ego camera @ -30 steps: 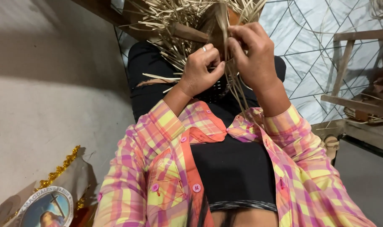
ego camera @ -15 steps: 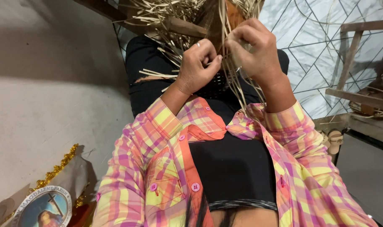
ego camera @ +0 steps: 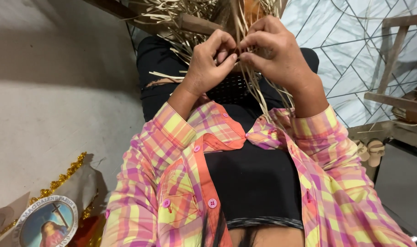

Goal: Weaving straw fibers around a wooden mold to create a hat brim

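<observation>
Two hands meet over your lap: your left hand (ego camera: 208, 64) and right hand (ego camera: 275, 55) both pinch thin, flat, pale straw strands (ego camera: 256, 91), fingertips pressed together on the fibres. Dry loose ends splay stiffly above a dark wooden bar (ego camera: 195, 23). Your plaid shirt (ego camera: 172, 183) looks soft. A round, gold-trimmed picture (ego camera: 46, 224) lies low left.
</observation>
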